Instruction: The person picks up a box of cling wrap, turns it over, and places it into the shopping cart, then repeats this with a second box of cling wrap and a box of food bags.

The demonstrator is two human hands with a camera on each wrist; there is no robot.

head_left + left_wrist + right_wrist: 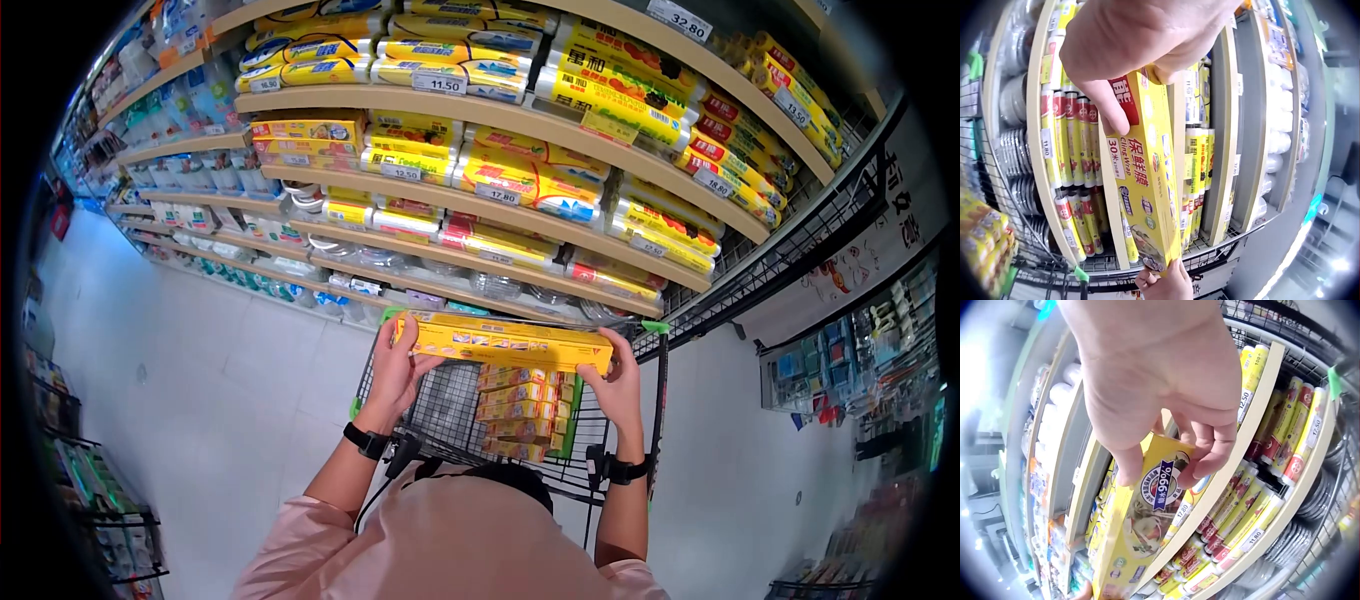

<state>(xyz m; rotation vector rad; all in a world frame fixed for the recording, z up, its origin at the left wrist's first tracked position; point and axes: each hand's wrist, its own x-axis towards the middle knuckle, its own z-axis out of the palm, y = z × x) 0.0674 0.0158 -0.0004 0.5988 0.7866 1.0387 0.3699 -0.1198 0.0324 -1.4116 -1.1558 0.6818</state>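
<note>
A long yellow cling wrap box (505, 342) is held level between both hands above a shopping cart. The left hand (397, 368) grips one end, its thumb on the printed face, also plain in the left wrist view, where the hand (1141, 40) covers that end of the box (1147, 169). At the other end the right hand (613, 380) pinches the box between thumb and fingers; the right wrist view shows this hand (1160, 394) over the end of the box (1141, 531). Beneath, several stacked yellow boxes (515, 410) lie in the cart.
The wire cart (440, 405) with green corners stands against the person's front. Ahead, curved shelves (420, 185) carry yellow rolls and boxes with price tags; lower ones hold foil or plastic containers. Pale tiled floor (230, 400) lies left. More racks (105, 510) stand at lower left and at right.
</note>
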